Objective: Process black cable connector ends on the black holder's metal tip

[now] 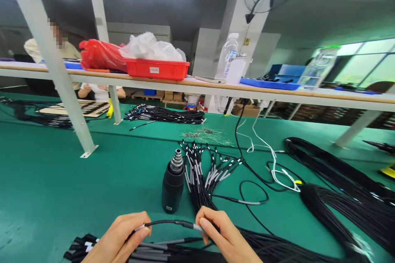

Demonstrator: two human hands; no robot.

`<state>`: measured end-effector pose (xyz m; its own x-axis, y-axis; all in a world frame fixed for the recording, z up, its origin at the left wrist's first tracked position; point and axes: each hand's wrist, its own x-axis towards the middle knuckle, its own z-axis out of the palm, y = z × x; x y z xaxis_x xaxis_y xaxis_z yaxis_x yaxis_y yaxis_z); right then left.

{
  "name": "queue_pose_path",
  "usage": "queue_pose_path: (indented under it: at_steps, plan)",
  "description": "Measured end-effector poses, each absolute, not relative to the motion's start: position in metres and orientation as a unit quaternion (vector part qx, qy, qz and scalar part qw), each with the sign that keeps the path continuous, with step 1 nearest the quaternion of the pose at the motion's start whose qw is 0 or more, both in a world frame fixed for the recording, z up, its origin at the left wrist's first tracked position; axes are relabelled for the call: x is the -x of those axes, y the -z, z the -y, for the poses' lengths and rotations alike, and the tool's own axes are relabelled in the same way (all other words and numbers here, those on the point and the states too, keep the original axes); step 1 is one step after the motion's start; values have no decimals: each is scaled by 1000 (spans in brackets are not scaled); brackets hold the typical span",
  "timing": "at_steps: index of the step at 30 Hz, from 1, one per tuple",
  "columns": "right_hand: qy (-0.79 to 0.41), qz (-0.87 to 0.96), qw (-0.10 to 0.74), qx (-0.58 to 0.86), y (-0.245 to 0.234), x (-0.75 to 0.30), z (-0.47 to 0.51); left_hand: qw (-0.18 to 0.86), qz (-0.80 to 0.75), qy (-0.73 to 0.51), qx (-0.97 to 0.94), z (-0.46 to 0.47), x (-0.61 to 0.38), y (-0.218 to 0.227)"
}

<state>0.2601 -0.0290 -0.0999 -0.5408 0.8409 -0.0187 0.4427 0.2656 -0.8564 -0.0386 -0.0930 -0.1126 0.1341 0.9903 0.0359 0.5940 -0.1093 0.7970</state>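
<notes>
Left hand [119,239] and right hand [224,234] on a thin black cable [166,222], right at the near edge of the green worktop [46,189]! Left grip wrapped closed round one end, right grip pinched tight on the other, fingertips [200,224] together at the pale tip. Light and limp by the look of it, ready to sag between the hands. Rubbery sheath, probably a touch slippery, so best taken near the firmer pale ends, not mid-span. Just below the hands, a heap of grey-sleeved leads [151,250]. Beyond, a black cylinder [173,189] with a ribbed metal top, upright beside a fanned bundle of white-tipped cables [197,172]. Off to the right, heavy black coils [339,209]. Far off, a red tray [157,70] up on a shelf [210,86].
</notes>
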Motion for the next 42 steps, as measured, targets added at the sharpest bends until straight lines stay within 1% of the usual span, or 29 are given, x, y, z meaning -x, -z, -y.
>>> queue_pose_path:
  at_steps: [2,4,6,8,11,13,16,20,23,27,32,37,42]
  plan:
    - [-457,777,182,394,89,-257,34,305,-574,-316,-691,95,36,103]
    - [-474,791,139,360,75,-250,38,297,-556,-294,-718,95,33,91]
    - [-480,802,123,333,62,-238,42,290,-530,-265,-751,96,27,76]
    - [-471,804,156,328,49,-225,43,271,-508,-254,-777,95,19,60]
    - [-444,795,254,325,31,-211,39,224,-494,-277,-793,92,12,36]
    - [-434,792,297,311,18,-206,34,200,-496,-289,-794,89,12,22]
    - [-416,797,321,298,0,-208,28,171,-499,-290,-799,84,15,6]
    - [-362,801,360,312,-23,-215,24,129,-504,-304,-798,74,18,-9]
    - [-326,815,356,320,-34,-218,21,143,-507,-310,-791,66,17,-16]
    - [-289,839,332,318,-40,-219,9,203,-521,-327,-762,53,12,-20]
    - [-283,836,340,323,-37,-217,-7,278,-501,-349,-741,39,4,-17]
    - [-303,811,363,343,-35,-212,-24,266,-511,-390,-718,21,0,-17]
    - [-282,806,370,365,-31,-207,-44,249,-527,-397,-709,0,0,-18]
